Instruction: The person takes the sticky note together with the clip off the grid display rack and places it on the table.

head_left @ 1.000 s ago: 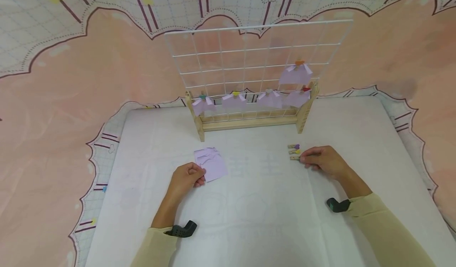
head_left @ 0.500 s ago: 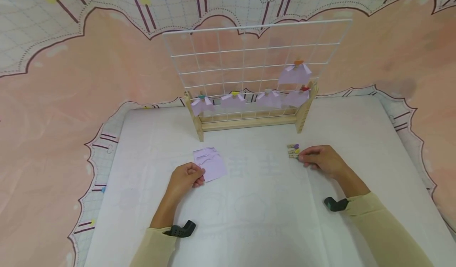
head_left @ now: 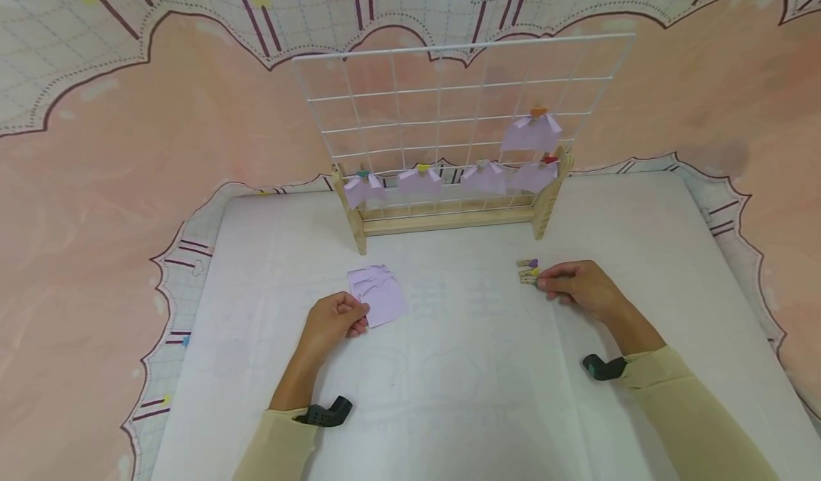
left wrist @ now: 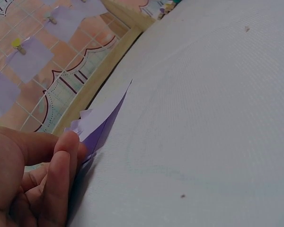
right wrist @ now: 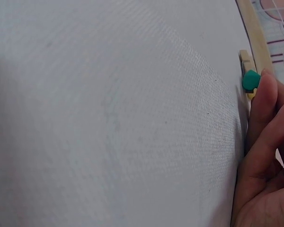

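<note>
In the head view my left hand (head_left: 332, 318) pinches the lower left corner of a small stack of light purple paper notes (head_left: 387, 299) on the table. The left wrist view shows the notes (left wrist: 106, 113) raised at that edge, their far ends uneven. Across the table, my right hand (head_left: 580, 288) has its thumb and fingers at the end of a small wooden clothespin with a green top (right wrist: 251, 80), pinching it. Just beyond it lie a clothespin with a yellow top (head_left: 534, 272) and one with a purple top (head_left: 533, 263).
Behind the hands stands a white wire grid rack (head_left: 439, 121) on a wooden base (head_left: 449, 221). Several purple notes (head_left: 420, 182) hang from it by coloured clothespins, one (head_left: 531, 135) in a higher row at the right. A white cloth (head_left: 449, 381) covers the table.
The green-topped clothespin has shifted slightly, closer to the yellow-topped one, with my right hand at its end. My left hand and the notes hold their place.
</note>
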The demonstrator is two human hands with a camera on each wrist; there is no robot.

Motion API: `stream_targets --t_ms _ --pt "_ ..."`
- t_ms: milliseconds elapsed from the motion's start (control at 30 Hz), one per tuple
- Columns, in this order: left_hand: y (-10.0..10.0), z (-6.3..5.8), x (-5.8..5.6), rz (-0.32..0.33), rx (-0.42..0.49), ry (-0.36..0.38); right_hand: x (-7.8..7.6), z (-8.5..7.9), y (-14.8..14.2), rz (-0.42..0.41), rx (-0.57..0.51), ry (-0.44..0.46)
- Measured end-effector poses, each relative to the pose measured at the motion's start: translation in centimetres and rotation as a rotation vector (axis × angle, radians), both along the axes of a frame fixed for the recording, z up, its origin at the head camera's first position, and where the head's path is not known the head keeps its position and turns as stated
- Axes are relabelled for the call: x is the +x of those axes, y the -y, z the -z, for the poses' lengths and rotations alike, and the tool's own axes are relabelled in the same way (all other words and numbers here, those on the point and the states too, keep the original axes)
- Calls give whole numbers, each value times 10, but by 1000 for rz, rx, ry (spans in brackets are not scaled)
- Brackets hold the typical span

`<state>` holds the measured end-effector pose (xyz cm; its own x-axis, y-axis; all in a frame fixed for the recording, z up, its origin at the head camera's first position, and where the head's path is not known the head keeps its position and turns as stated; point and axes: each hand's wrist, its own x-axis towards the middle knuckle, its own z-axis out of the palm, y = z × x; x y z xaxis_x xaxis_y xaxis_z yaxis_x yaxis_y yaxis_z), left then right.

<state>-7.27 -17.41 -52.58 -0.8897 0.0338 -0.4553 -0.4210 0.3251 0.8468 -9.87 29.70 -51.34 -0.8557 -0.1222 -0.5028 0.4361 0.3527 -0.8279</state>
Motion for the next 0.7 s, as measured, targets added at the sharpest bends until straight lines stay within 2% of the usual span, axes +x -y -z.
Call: stream_targets --t_ms 233,700 --pt "0 0 0 -4 0 -11 1 0 0 0 -11 -4" --pt "0 0 1 7 -10 -19 2 -1 -1 57 -72 11"
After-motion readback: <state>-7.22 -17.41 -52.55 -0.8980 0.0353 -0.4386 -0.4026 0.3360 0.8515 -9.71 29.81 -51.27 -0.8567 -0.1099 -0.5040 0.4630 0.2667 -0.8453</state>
